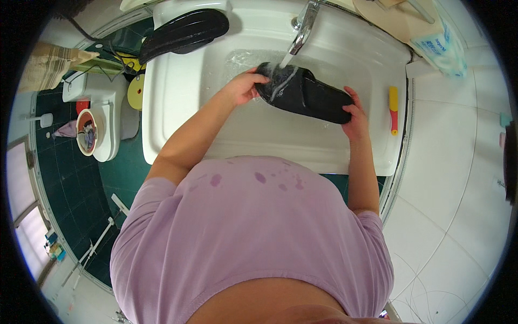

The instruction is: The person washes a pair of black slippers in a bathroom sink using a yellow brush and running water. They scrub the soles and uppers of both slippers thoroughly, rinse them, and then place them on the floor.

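Note:
A black slide slipper (319,99) is held level between my two hands over the white sink basin (267,139). One end of it is in the grip of my left hand (243,86), and my right hand (357,117) clasps the other. Water from the chrome faucet (304,30) strikes the slipper near its left end and runs across it in foamy streaks. Another black slipper (186,30), wet and shiny, lies on the sink's upper left corner. Splashing water stirs in the basin behind my left hand.
On the sink's right ledge lies a yellow and red-handled brush (393,109). A plastic packet (439,46) rests at the upper right. To the left stand a toilet (109,129), a bucket holding cloth (87,133) and a yellow round stool or lid (136,92).

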`<state>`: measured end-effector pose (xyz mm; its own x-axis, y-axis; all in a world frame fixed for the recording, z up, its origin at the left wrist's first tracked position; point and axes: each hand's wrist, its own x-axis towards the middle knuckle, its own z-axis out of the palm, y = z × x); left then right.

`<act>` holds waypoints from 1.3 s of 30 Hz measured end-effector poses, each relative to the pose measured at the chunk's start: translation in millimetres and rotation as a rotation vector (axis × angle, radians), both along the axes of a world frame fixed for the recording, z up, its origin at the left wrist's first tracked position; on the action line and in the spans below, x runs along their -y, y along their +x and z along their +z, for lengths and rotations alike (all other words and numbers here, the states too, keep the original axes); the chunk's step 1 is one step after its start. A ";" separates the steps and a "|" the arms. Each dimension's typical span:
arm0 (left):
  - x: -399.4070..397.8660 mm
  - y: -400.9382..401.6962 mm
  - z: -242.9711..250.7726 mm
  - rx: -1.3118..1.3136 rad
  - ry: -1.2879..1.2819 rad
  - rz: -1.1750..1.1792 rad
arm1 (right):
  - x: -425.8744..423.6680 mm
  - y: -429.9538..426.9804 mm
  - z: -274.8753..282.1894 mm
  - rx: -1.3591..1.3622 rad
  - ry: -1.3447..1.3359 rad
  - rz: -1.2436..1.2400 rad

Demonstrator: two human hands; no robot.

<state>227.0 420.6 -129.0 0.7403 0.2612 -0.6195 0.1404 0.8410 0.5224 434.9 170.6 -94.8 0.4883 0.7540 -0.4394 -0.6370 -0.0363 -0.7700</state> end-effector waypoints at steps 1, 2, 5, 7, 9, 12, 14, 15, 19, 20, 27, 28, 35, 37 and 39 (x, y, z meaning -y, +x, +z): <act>-12.3 -10.0 7.4 0.075 0.056 0.000 | -15.2 -5.0 -5.5 0.065 -0.112 0.083; -18.0 -16.0 15.2 0.069 0.057 -0.015 | -23.5 -10.8 -9.9 0.058 -0.110 0.068; -25.3 -36.3 35.6 0.015 0.252 0.042 | -43.9 -22.3 -24.5 0.095 -0.240 0.194; -27.9 -48.6 44.7 0.038 0.289 0.093 | -55.4 -25.6 -36.8 0.137 -0.261 0.264; -30.4 -64.0 62.5 0.003 0.328 0.099 | -78.7 -38.5 -25.7 0.218 -0.258 0.283; -35.3 -81.1 74.1 -0.032 0.406 0.195 | -94.0 -39.3 -45.0 0.269 -0.169 0.238; -34.7 -86.7 78.4 -0.038 0.409 0.261 | -113.4 -41.5 -58.5 0.344 -0.094 0.303; -40.3 -97.5 79.2 -0.001 0.437 0.277 | -127.6 -52.0 -41.4 0.116 -0.169 0.311; -53.5 -129.0 76.8 0.045 0.516 0.337 | -141.4 -57.9 -31.5 -0.159 0.013 0.227; -54.0 -132.3 78.0 0.052 0.570 0.366 | -143.0 -53.3 -38.2 -0.160 0.012 0.228; -64.6 -153.7 104.0 0.066 0.738 0.407 | -114.2 -8.6 -79.2 1.555 -0.352 0.670; -66.9 -157.8 104.8 0.085 0.734 0.421 | -112.1 -11.2 -80.7 1.756 -0.467 0.827; -67.9 -161.8 96.0 0.031 0.735 0.432 | -113.3 -26.6 -103.8 1.991 -0.524 0.723; -64.9 -158.5 97.0 0.034 0.726 0.416 | -119.2 -25.8 -107.6 1.925 -0.614 0.756; -63.2 -156.2 96.3 0.034 0.716 0.405 | -123.6 -24.0 -108.8 1.858 -0.699 0.792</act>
